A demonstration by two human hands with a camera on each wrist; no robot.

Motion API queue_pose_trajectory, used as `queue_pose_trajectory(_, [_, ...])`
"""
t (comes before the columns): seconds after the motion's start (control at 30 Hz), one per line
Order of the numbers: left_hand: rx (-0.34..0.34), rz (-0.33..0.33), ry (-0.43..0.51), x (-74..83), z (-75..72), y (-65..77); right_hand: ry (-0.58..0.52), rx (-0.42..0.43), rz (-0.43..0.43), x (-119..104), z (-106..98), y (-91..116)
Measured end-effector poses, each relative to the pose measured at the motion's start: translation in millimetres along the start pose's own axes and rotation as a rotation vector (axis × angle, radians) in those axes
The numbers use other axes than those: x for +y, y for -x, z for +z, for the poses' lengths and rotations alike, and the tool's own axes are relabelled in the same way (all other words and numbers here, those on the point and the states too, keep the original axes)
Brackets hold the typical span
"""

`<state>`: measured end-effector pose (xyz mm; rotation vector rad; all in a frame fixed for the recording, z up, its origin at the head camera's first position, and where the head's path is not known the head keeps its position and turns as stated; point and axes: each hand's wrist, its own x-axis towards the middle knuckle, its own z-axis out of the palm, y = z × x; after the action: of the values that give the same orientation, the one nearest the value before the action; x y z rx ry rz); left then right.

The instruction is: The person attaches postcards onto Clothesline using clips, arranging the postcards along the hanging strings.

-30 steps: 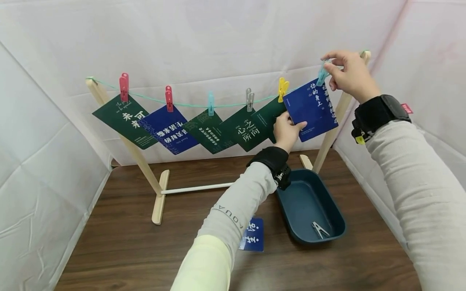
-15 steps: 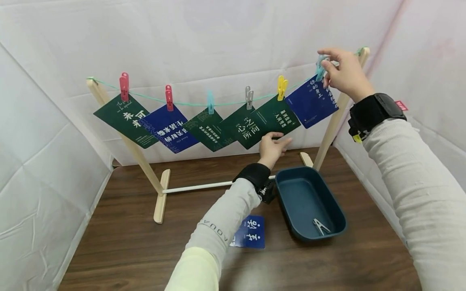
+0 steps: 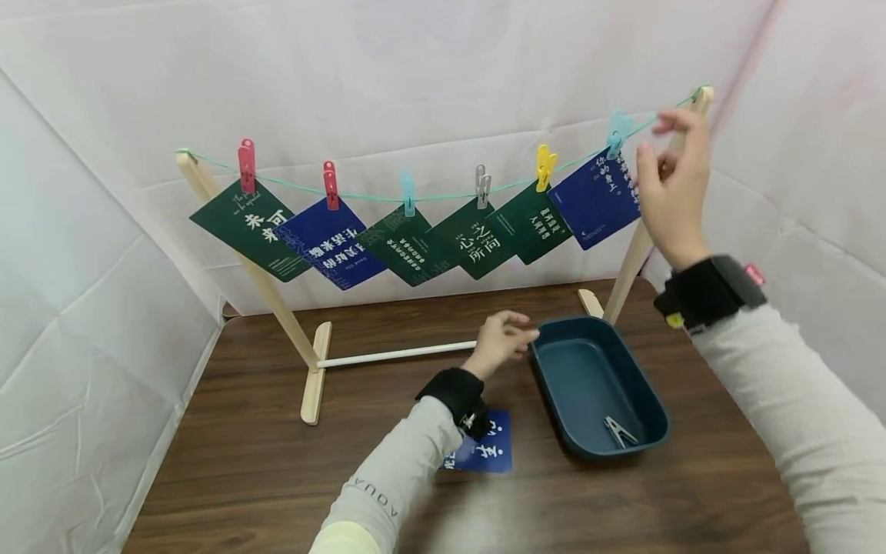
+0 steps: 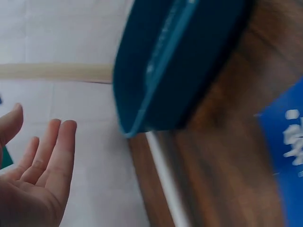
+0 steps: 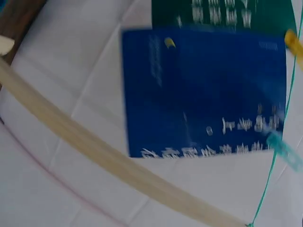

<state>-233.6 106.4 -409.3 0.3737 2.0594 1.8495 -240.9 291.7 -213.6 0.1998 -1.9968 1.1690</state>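
Observation:
My right hand is just right of a light-blue clothespin, its fingers bent and nothing between them. That clothespin fixes a blue card to the green string; the same card fills the middle of the right wrist view. My left hand hovers empty beside the teal basin, fingers extended. In the left wrist view, the left hand has its thumb apart from the fingers. Partly under the left wrist lies another blue card on the table.
Several green and blue cards hang along the string from red, blue, grey and yellow clothespins. Wooden posts hold the string's ends, with a white rod low between them. A loose grey clothespin lies in the basin.
The right hand has let go of the light-blue clothespin and moved slightly right. My left hand has released the blue card and come down toward the table. The card now hangs from the string.

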Motion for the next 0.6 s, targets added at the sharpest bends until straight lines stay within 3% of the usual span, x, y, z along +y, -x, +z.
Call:
queue_pose_trajectory(0.07, [-0.030,0.013,-0.045,-10.9,1.1,9.9,0.026,0.018,-0.075,11.7,1.8,25.9])
queue_pose_trajectory(0.17, [-0.057,0.055,-0.121,-26.9,5.3,23.5,0.177,-0.104,-0.135,44.6,3.2,68.4])
queue_pose_trajectory(0.23, [-0.071,0.099,-0.175,-37.2,9.3,32.1,0.305,-0.266,-0.128,64.1,3.0,97.4])
queue_pose_trajectory(0.33, [-0.102,0.175,-0.311,-49.1,16.8,44.6,0.452,-0.571,-0.033,89.0,-0.4,135.9])
queue_pose_trajectory(0.47, [-0.228,0.323,-0.686,-57.5,30.9,58.7,0.577,-0.944,0.082,113.4,-9.1,170.7])
queue_pose_trajectory(0.53, [-0.316,0.422,-0.901,-62.3,40.6,63.2,0.620,-1.090,0.130,121.1,-13.1,181.8])
queue_pose_trajectory(0.6, [-0.397,0.502,-1.055,-68.6,51.0,66.2,0.638,-1.206,0.184,125.8,-16.3,189.6])
